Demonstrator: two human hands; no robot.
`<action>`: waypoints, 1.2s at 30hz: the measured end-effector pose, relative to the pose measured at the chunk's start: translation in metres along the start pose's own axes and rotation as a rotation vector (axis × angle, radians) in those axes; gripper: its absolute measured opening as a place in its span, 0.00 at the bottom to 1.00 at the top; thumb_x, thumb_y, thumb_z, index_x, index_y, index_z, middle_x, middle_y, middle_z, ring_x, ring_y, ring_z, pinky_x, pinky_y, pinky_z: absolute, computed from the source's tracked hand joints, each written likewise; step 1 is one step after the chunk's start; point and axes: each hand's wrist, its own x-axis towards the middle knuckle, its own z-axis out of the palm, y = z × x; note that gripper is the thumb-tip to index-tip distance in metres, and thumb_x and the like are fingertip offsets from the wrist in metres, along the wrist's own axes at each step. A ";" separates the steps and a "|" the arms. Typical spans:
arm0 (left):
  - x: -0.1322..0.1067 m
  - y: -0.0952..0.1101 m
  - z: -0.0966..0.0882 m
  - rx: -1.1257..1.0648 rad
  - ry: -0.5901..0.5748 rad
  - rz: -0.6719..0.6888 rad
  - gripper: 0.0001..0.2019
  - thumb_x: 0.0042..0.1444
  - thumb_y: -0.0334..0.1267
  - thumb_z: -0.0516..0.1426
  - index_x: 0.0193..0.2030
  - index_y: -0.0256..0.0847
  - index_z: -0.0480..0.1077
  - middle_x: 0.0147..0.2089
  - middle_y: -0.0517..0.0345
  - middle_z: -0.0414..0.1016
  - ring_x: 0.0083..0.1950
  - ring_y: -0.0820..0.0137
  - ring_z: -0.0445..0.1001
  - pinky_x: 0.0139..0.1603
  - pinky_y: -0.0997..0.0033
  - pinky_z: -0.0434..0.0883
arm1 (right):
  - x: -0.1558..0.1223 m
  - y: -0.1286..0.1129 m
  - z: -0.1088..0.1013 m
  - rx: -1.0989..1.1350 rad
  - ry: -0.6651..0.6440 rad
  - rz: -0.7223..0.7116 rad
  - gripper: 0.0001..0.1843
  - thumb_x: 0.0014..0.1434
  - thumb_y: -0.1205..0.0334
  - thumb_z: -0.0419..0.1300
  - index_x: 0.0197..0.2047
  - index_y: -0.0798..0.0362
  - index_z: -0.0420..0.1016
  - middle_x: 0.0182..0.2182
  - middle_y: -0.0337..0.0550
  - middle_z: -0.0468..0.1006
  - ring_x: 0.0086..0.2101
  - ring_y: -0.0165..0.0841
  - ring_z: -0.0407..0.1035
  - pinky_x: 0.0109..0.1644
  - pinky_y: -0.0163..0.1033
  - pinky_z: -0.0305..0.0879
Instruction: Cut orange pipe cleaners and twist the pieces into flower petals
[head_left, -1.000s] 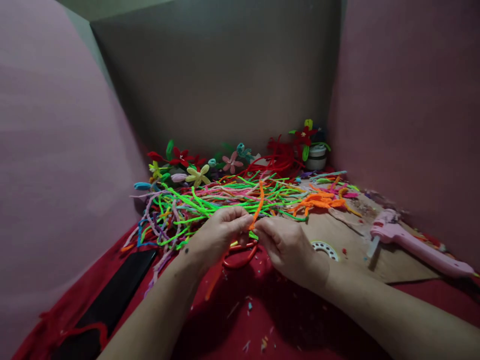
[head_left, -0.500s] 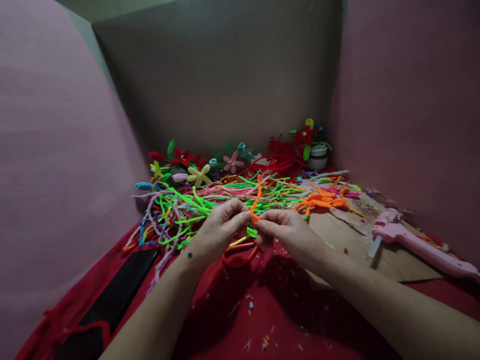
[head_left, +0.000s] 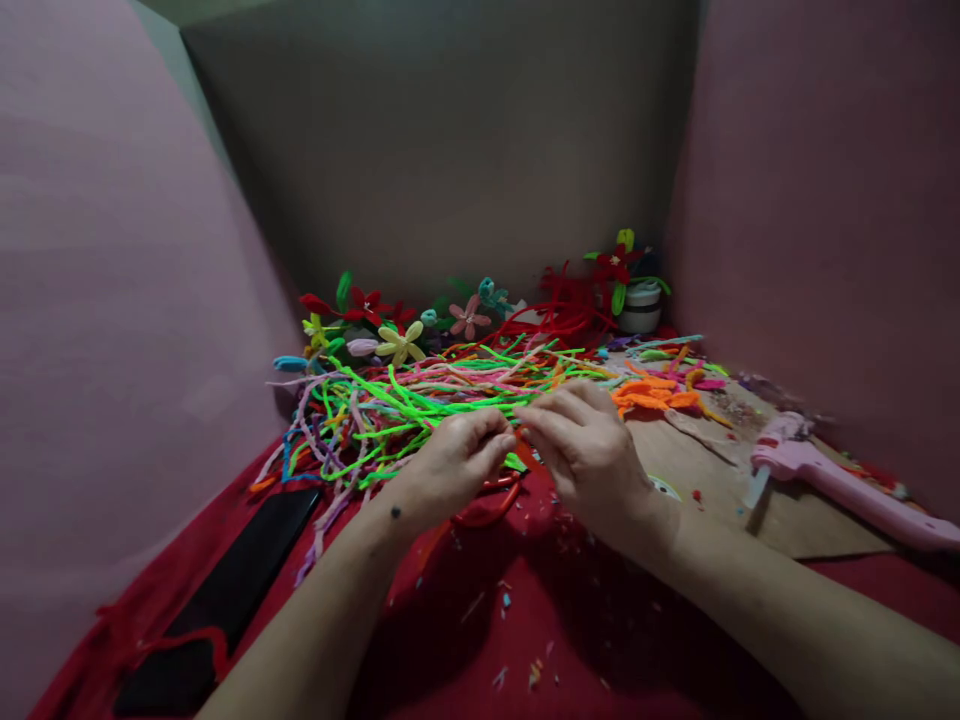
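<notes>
Above the front of the pile, my left hand (head_left: 469,460) is closed in a pinch of thumb and forefinger. My right hand (head_left: 589,450) faces it, knuckles up, its bent fingertips almost meeting the left ones. Between them shows a short bit of an orange pipe cleaner (head_left: 529,455); the rest of it is hidden behind my right fingers. Just below the hands lies a pair of scissors with red handles (head_left: 491,512), partly covered. Behind them spreads a heap of loose pipe cleaners (head_left: 420,400), mostly bright green and pink.
Finished pipe-cleaner flowers (head_left: 401,343) line the back, with a small white pot (head_left: 640,308) at right. Bent orange pieces (head_left: 652,392) lie on cardboard (head_left: 720,500) near a pink glue gun (head_left: 840,480). A black flat object (head_left: 225,600) rests at left. Scraps dot the red cloth (head_left: 465,640).
My right hand has turned over and risen, its back now facing up. The orange pipe cleaner's upright end no longer shows above the fingers. My left hand stays nearly in place.
</notes>
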 end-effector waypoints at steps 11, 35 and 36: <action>0.006 -0.007 0.010 -0.154 0.139 -0.031 0.09 0.51 0.40 0.52 0.25 0.37 0.64 0.22 0.64 0.61 0.24 0.77 0.58 0.24 0.78 0.57 | 0.003 0.010 0.005 0.795 -0.360 0.795 0.12 0.44 0.59 0.62 0.17 0.57 0.69 0.13 0.33 0.61 0.17 0.23 0.50 0.22 0.34 0.45; 0.007 -0.001 0.032 -0.523 -0.016 -0.282 0.05 0.46 0.33 0.52 0.21 0.37 0.61 0.12 0.67 0.61 0.10 0.80 0.57 0.12 0.81 0.52 | -0.005 0.018 0.021 1.088 -0.062 0.970 0.10 0.42 0.61 0.65 0.27 0.57 0.70 0.21 0.39 0.73 0.18 0.26 0.64 0.23 0.34 0.60; 0.008 -0.001 0.033 -0.540 -0.022 -0.285 0.04 0.46 0.32 0.51 0.23 0.37 0.61 0.13 0.66 0.62 0.11 0.79 0.59 0.12 0.80 0.56 | -0.006 0.018 0.021 1.103 -0.069 0.965 0.09 0.42 0.62 0.64 0.27 0.56 0.70 0.20 0.39 0.73 0.17 0.26 0.64 0.22 0.34 0.61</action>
